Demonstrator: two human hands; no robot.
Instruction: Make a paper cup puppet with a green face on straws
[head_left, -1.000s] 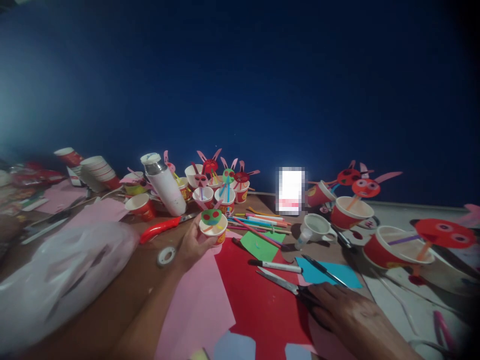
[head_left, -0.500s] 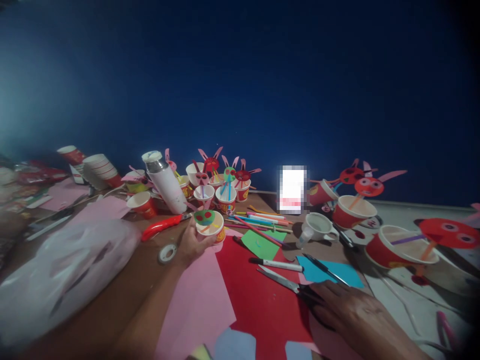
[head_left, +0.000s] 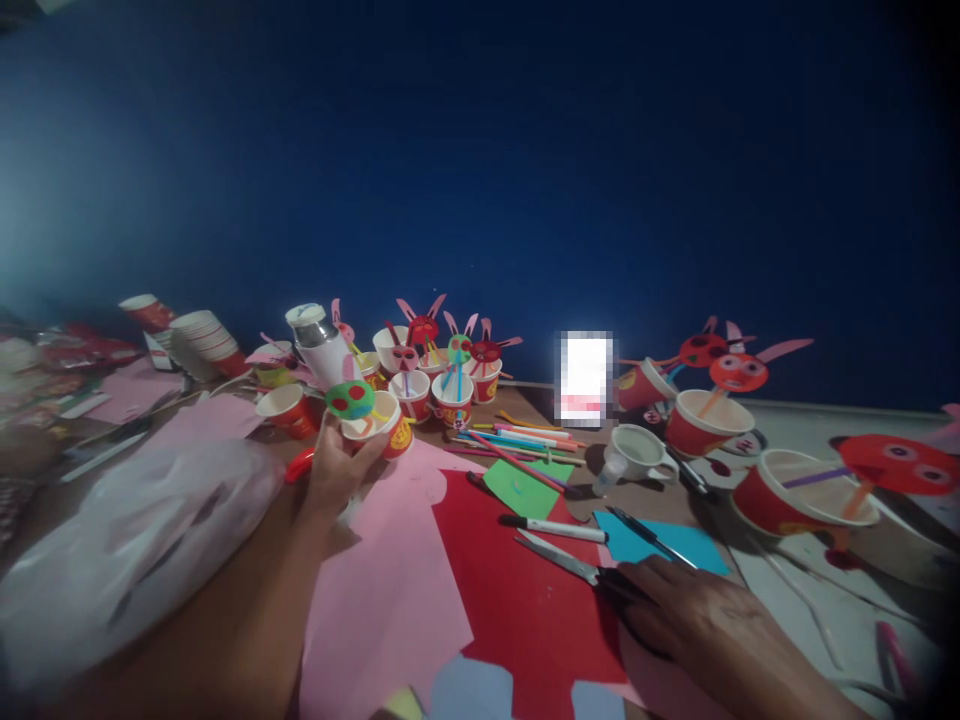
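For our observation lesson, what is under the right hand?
The right hand is over scissors: their blades show on red paper, with part of the black handles. The hand covers the rest; anything else beneath is hidden.

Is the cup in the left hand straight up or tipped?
Tipped: the cup leans in the left hand, its rim slanting down leftward.
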